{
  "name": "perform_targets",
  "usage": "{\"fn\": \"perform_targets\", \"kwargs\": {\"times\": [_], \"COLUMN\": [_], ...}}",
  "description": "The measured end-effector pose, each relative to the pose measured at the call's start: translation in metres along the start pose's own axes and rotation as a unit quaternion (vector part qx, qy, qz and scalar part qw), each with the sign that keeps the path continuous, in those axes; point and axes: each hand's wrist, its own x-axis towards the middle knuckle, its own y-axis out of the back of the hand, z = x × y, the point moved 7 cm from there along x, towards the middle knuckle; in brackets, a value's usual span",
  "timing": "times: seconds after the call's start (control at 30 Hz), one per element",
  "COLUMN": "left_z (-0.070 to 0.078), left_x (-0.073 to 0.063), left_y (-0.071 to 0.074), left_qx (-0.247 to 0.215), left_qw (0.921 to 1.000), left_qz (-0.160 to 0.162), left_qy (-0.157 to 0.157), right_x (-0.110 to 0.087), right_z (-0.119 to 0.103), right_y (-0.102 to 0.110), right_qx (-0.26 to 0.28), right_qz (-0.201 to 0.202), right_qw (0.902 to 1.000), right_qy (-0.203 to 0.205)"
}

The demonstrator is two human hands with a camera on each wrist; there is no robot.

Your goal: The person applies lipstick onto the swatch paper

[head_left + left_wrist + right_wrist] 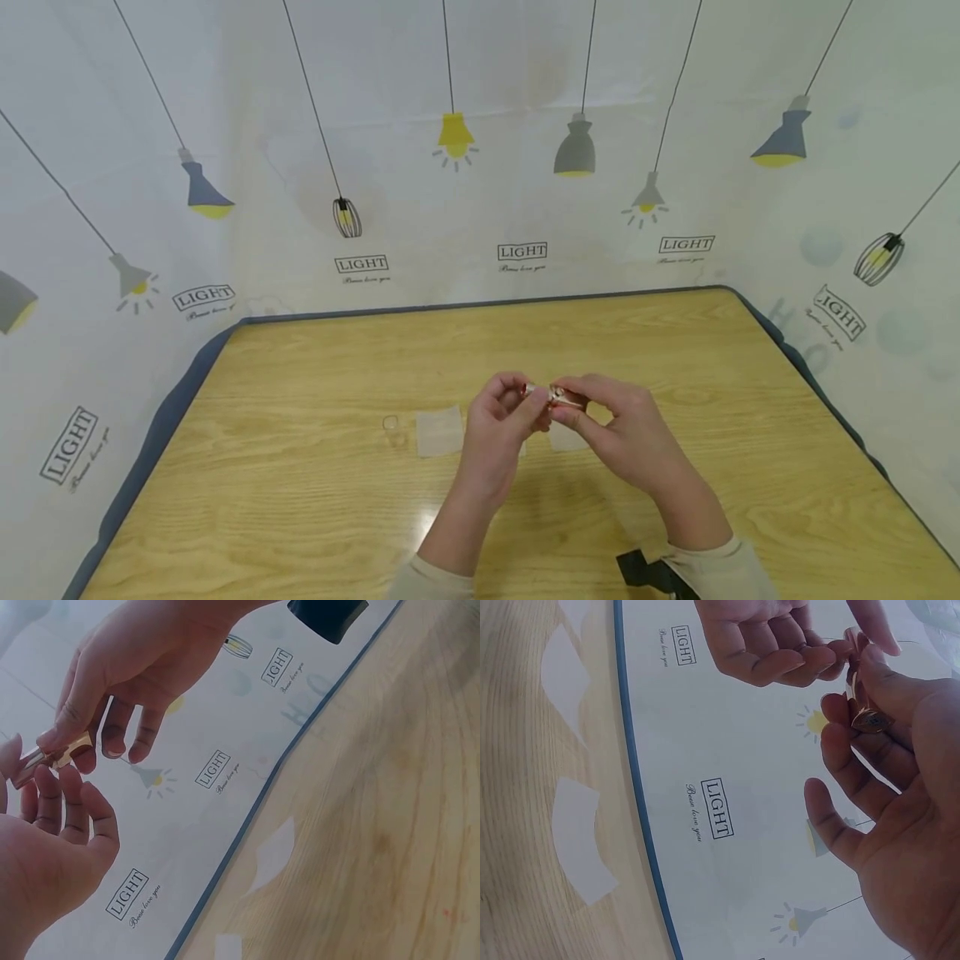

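Note:
Both hands meet over the middle of the table around a small, shiny copper-coloured metal piece (567, 397), whose exact kind I cannot tell. My left hand (491, 437) pinches its narrower, tube-like end between thumb and fingers. At the wider end, my right hand (633, 429) grips with thumb and index finger. In the left wrist view the metal piece (73, 750) spans the two hands, partly covered by fingertips. A flared, glossy end of the metal piece (871, 720) shows below the right thumb in the right wrist view.
A pale square sheet (439, 432) lies on the wooden table (300, 500) left of the hands. Another pale sheet (567, 438) is partly hidden beneath them. A small clear outline-like item (391, 422) lies further left. Lamp-printed cloth (525, 208) surrounds the table's back and sides.

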Motion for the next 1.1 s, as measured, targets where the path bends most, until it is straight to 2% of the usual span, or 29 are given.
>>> {"fn": "perform_targets", "kwargs": {"times": [0.17,0.5,0.83,1.1], "left_z": [-0.0022,-0.0018,-0.0027,0.0026], "left_x": [-0.0008,-0.0015,-0.0011,-0.0037], "left_y": [0.0018,0.0021,0.0043,0.0026], "left_qx": [0.002,-0.011,-0.025,-0.027], "left_qw": [0.9998,0.9998,0.9993,0.9995], "left_qz": [0.017,0.014,0.028,0.010], "left_qy": [0.004,-0.005,-0.009,-0.017], "right_x": [-0.0013,-0.0027,-0.0030,-0.0034], "right_z": [-0.0003,-0.0009,0.0000,-0.0004], "right_y": [-0.0014,-0.0032,-0.0039,-0.0043], "right_qx": [-0.004,-0.001,0.001,0.005], "right_qz": [0.001,-0.002,-0.007,-0.016], "right_qw": [1.0000,1.0000,1.0000,0.9999], "right_qy": [-0.001,-0.004,-0.002,0.001]}}
